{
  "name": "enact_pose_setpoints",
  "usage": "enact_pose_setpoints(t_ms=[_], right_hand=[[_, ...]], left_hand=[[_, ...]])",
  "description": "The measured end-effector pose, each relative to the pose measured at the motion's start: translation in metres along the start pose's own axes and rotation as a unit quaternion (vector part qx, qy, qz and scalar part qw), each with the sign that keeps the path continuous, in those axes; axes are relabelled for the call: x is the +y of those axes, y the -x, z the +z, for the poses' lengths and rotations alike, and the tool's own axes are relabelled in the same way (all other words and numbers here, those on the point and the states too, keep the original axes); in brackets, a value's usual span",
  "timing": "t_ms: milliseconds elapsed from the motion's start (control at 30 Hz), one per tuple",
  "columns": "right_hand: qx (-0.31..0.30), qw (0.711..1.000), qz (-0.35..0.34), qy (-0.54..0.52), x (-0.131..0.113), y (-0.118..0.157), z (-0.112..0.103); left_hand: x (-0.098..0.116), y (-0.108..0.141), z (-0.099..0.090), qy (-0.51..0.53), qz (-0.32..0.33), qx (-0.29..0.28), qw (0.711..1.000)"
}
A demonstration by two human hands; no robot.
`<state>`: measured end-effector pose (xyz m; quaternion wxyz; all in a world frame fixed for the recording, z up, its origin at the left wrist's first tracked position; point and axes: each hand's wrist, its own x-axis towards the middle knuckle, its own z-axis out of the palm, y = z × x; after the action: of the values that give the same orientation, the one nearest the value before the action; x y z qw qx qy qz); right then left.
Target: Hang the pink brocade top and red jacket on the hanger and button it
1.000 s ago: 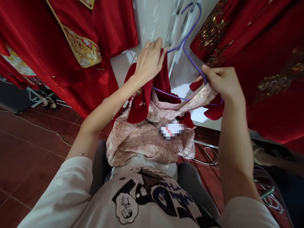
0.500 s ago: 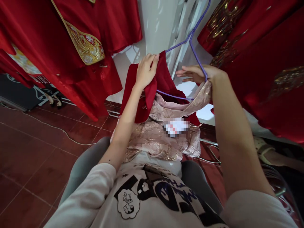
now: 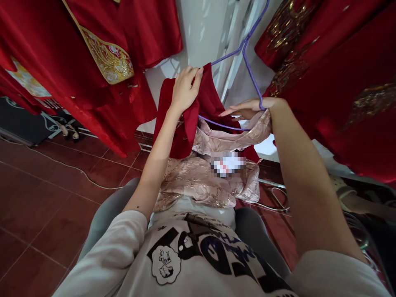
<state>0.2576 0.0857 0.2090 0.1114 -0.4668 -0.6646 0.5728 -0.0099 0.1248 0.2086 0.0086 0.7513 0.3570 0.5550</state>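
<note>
My left hand [image 3: 185, 88] grips a fold of red satin [image 3: 177, 130] that rises from a pink-gold brocade garment [image 3: 198, 183] lying across my lap. A purple wire hanger [image 3: 245, 47] runs through the garment's neck, its lower bar passing under the raised fabric. My right hand [image 3: 247, 108] lies flat-fingered against the hanger's right shoulder, just above a bunched pink sleeve or edge. Its fingers are straight and hold nothing I can make out. A pixelated patch [image 3: 228, 164] hides part of the brocade.
Red satin robes with gold embroidery [image 3: 107, 62] hang close on both sides. Below lie dark red floor tiles [image 3: 46, 214] with a white cable [image 3: 82, 175]. A white wall [image 3: 163, 88] stands behind, and a tangle of wire [image 3: 361, 243] sits at lower right.
My right hand has uncurled from around the hanger and fabric, its fingers now straight and pointing left. My left hand has shifted slightly lower, still on the red satin.
</note>
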Motion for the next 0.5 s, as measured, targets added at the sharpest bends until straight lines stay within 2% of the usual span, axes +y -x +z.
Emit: enact_pose_setpoints(t_ms=[200, 300, 400, 500], right_hand=[[-0.005, 0.999, -0.039, 0.007, 0.002, -0.006, 0.001], [0.026, 0.999, 0.034, -0.004, 0.003, -0.013, 0.0], [0.015, 0.994, 0.109, -0.018, 0.005, -0.017, -0.005], [0.022, 0.995, 0.098, -0.007, 0.007, -0.016, -0.007]], left_hand=[[-0.004, -0.001, 0.001, 0.02, -0.004, 0.006, 1.0], [-0.008, -0.002, 0.001, 0.024, 0.005, 0.004, 1.0], [-0.011, -0.002, 0.002, 0.014, 0.011, 0.0, 1.0], [-0.012, -0.002, 0.004, 0.004, 0.012, -0.006, 1.0]])
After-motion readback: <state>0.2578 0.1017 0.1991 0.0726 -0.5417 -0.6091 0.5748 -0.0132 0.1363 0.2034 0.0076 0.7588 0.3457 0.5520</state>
